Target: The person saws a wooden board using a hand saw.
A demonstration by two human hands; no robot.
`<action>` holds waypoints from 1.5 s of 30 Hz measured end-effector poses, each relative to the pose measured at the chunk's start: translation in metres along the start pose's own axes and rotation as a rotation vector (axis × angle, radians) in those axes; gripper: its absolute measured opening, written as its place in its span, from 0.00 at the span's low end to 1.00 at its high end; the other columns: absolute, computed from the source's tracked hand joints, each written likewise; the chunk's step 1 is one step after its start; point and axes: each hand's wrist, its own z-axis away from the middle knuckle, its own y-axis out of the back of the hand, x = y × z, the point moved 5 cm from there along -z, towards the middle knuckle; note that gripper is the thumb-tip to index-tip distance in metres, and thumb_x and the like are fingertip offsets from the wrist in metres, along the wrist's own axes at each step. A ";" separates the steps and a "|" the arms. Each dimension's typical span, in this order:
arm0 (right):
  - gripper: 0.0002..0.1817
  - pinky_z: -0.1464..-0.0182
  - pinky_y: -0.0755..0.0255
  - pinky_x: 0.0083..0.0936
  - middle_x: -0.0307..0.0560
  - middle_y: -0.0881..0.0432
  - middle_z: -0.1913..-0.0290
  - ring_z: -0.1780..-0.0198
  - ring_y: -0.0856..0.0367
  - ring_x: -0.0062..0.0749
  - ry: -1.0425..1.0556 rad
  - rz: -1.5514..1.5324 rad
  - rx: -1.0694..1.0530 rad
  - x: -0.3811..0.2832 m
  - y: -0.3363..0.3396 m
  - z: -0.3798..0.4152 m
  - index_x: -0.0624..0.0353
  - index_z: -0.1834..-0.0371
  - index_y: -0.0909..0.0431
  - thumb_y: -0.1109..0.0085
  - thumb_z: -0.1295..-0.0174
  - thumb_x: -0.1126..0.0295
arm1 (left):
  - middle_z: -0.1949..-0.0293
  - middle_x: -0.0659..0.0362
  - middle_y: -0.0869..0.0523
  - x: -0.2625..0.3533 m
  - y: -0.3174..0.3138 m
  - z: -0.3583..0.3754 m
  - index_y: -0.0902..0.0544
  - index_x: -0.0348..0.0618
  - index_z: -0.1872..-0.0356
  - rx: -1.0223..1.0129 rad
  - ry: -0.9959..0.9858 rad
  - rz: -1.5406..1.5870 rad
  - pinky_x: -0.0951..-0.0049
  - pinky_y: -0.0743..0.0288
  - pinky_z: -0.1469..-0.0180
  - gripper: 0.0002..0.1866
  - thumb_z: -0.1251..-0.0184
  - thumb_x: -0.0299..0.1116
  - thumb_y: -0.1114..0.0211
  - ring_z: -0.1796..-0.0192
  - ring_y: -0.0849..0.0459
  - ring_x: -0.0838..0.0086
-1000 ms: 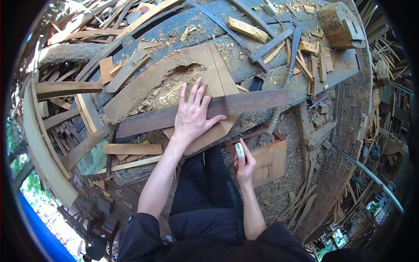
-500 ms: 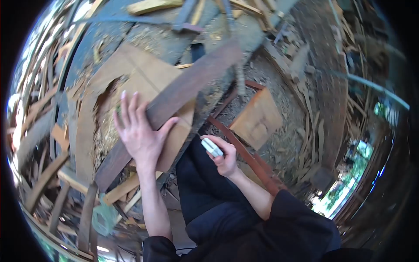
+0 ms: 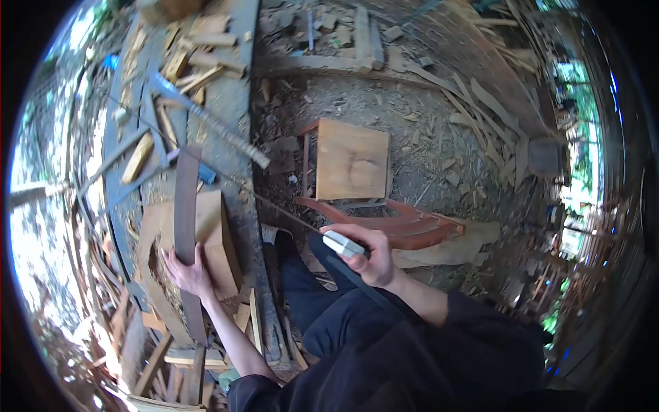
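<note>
My left hand (image 3: 187, 273) straddles a dark, slightly curved wooden board (image 3: 185, 199), thumb at one edge and fingers at the other. Under the board, a brown panel (image 3: 218, 247) with a large ragged opening lies on the workbench. My right hand (image 3: 374, 257) is closed around a small white-and-grey tape measure (image 3: 342, 243) above my leg. From its case a thin strip, apparently the tape (image 3: 278, 207), runs toward the bench and the board's far end.
Wood offcuts (image 3: 137, 159) and a long blue-grey bar (image 3: 213, 123) lie on the worn workbench (image 3: 237, 75). Beside it, a wooden chair (image 3: 353, 161) lies on a ground strewn with shavings. Long curved wood strips (image 3: 480, 113) lie beyond.
My view has turned and sits farther back. A thin strip now stretches from the tape measure toward the bench. My left hand, earlier spread across the board, now grips its edges.
</note>
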 end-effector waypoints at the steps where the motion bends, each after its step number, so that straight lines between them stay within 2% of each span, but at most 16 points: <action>1: 0.50 0.45 0.19 0.28 0.50 0.09 0.47 0.50 0.11 0.29 0.045 0.015 0.077 -0.009 0.023 0.007 0.71 0.31 0.18 0.38 0.29 0.26 | 0.33 0.49 0.12 -0.003 -0.002 0.005 0.16 0.37 0.34 0.048 0.004 -0.017 0.49 0.29 0.22 0.40 0.38 0.56 0.16 0.25 0.19 0.52; 5: 0.50 0.55 0.21 0.23 0.48 0.10 0.52 0.57 0.15 0.23 0.106 -0.023 0.316 -0.020 0.129 0.049 0.74 0.31 0.20 0.38 0.27 0.29 | 0.33 0.44 0.14 0.012 0.015 0.014 0.17 0.36 0.31 -0.013 0.099 -0.036 0.50 0.24 0.28 0.42 0.37 0.57 0.16 0.30 0.17 0.47; 8: 0.44 0.69 0.36 0.17 0.41 0.19 0.65 0.70 0.28 0.14 0.186 -0.116 0.460 -0.012 0.208 0.073 0.69 0.29 0.22 0.39 0.23 0.33 | 0.36 0.38 0.14 0.044 0.036 0.025 0.20 0.31 0.30 0.070 0.091 0.055 0.50 0.23 0.30 0.42 0.33 0.53 0.17 0.33 0.16 0.45; 11: 0.41 0.74 0.42 0.18 0.36 0.23 0.71 0.76 0.35 0.14 0.253 -0.129 0.567 0.004 0.286 0.089 0.66 0.31 0.21 0.43 0.21 0.33 | 0.36 0.40 0.14 0.123 0.073 0.026 0.21 0.29 0.30 0.158 0.162 0.331 0.51 0.22 0.30 0.40 0.32 0.48 0.16 0.35 0.15 0.48; 14: 0.45 0.74 0.42 0.18 0.35 0.24 0.72 0.76 0.34 0.14 0.300 -0.140 0.622 0.018 0.376 0.103 0.67 0.32 0.20 0.44 0.23 0.29 | 0.38 0.44 0.11 0.199 0.114 0.032 0.18 0.32 0.31 0.364 0.119 0.279 0.58 0.17 0.35 0.37 0.35 0.42 0.13 0.39 0.12 0.53; 20: 0.46 0.76 0.43 0.18 0.37 0.25 0.72 0.75 0.32 0.15 0.293 -0.159 0.440 0.071 0.594 0.147 0.66 0.38 0.21 0.43 0.27 0.25 | 0.44 0.52 0.08 0.382 0.233 0.135 0.16 0.33 0.34 0.797 0.151 0.245 0.62 0.14 0.41 0.35 0.39 0.36 0.10 0.47 0.09 0.65; 23: 0.48 0.76 0.43 0.19 0.38 0.26 0.72 0.76 0.32 0.16 0.245 -0.137 0.394 0.090 0.680 0.179 0.67 0.37 0.21 0.43 0.28 0.23 | 0.45 0.48 0.07 0.475 0.286 0.196 0.17 0.32 0.33 0.887 0.213 0.069 0.61 0.14 0.42 0.44 0.46 0.45 0.07 0.47 0.08 0.62; 29: 0.50 0.77 0.43 0.19 0.37 0.27 0.74 0.78 0.33 0.18 0.102 -0.169 0.290 0.125 0.788 0.239 0.68 0.35 0.21 0.45 0.28 0.22 | 0.49 0.54 0.08 0.671 0.334 0.180 0.16 0.31 0.37 0.951 0.061 0.314 0.66 0.16 0.44 0.39 0.44 0.42 0.07 0.50 0.11 0.70; 33: 0.48 0.77 0.43 0.19 0.37 0.27 0.74 0.77 0.33 0.17 0.057 -0.157 0.334 0.121 0.820 0.243 0.68 0.35 0.21 0.47 0.25 0.24 | 0.45 0.52 0.08 0.769 0.303 0.115 0.17 0.36 0.36 0.851 -0.068 0.488 0.64 0.16 0.40 0.40 0.45 0.44 0.07 0.46 0.10 0.67; 35: 0.46 0.76 0.44 0.20 0.37 0.30 0.74 0.77 0.35 0.18 0.037 -0.183 0.318 0.128 0.834 0.229 0.70 0.30 0.23 0.51 0.20 0.29 | 0.50 0.57 0.07 0.823 0.275 0.086 0.14 0.38 0.44 0.848 -0.153 0.527 0.69 0.18 0.43 0.32 0.45 0.41 0.07 0.50 0.12 0.74; 36: 0.45 0.75 0.43 0.19 0.37 0.31 0.74 0.76 0.35 0.19 0.057 -0.168 0.287 0.123 0.835 0.213 0.70 0.29 0.23 0.52 0.19 0.31 | 0.52 0.55 0.08 0.845 0.258 0.071 0.15 0.38 0.46 0.783 -0.160 0.647 0.66 0.17 0.44 0.33 0.46 0.44 0.07 0.51 0.11 0.69; 37: 0.45 0.75 0.43 0.19 0.37 0.31 0.74 0.76 0.35 0.19 0.048 -0.157 0.269 0.126 0.838 0.199 0.70 0.29 0.23 0.52 0.19 0.31 | 0.48 0.43 0.11 0.885 0.252 0.070 0.22 0.37 0.33 0.784 -0.178 0.579 0.55 0.17 0.43 0.43 0.48 0.39 0.07 0.46 0.10 0.52; 38: 0.46 0.74 0.43 0.19 0.37 0.31 0.74 0.76 0.35 0.18 0.036 -0.159 0.287 0.133 0.842 0.183 0.70 0.28 0.23 0.52 0.19 0.30 | 0.45 0.41 0.12 0.901 0.232 0.064 0.23 0.37 0.31 0.759 -0.228 0.606 0.52 0.17 0.41 0.43 0.47 0.39 0.08 0.43 0.11 0.48; 41: 0.46 0.72 0.42 0.18 0.36 0.30 0.73 0.75 0.35 0.17 0.019 -0.172 0.327 0.150 0.840 0.129 0.71 0.27 0.24 0.50 0.19 0.31 | 0.49 0.45 0.10 0.914 0.149 0.049 0.20 0.39 0.36 0.738 -0.484 0.598 0.54 0.17 0.42 0.43 0.47 0.53 0.10 0.45 0.10 0.52; 42: 0.45 0.72 0.42 0.18 0.35 0.30 0.72 0.74 0.34 0.16 0.051 -0.156 0.290 0.151 0.830 0.105 0.71 0.27 0.24 0.48 0.19 0.32 | 0.50 0.52 0.11 0.911 0.109 0.047 0.18 0.39 0.41 0.682 -0.416 0.589 0.59 0.16 0.44 0.37 0.46 0.47 0.08 0.49 0.10 0.60; 45: 0.34 0.71 0.41 0.18 0.33 0.30 0.71 0.73 0.34 0.14 0.077 -0.157 0.224 0.183 0.812 0.049 0.68 0.30 0.21 0.39 0.17 0.44 | 0.44 0.47 0.15 0.883 -0.018 0.068 0.25 0.41 0.31 0.489 -0.339 0.600 0.48 0.20 0.37 0.44 0.45 0.44 0.10 0.41 0.15 0.48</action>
